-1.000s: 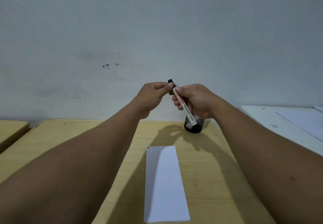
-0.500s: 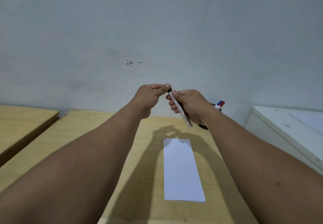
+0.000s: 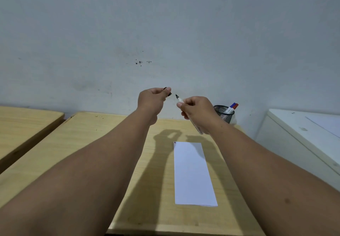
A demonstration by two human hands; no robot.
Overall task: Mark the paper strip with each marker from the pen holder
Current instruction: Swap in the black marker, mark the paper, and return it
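Observation:
A white paper strip lies lengthwise on the wooden table, with a small mark at its far left corner. Above its far end, my right hand grips a white-barrelled black marker whose bare tip points up and left. My left hand pinches the marker's black cap a short gap away from the tip. A black mesh pen holder stands at the table's far right, holding two markers, one with a blue cap and one with a red cap.
A grey-white wall rises right behind the table. A second wooden table sits to the left across a narrow gap. A white cabinet with a sheet of paper on top stands to the right.
The cap has come off the black marker: my left hand has drawn it away to the left, baring the tip. The view has shifted, bringing the pen holder out from behind my right hand.

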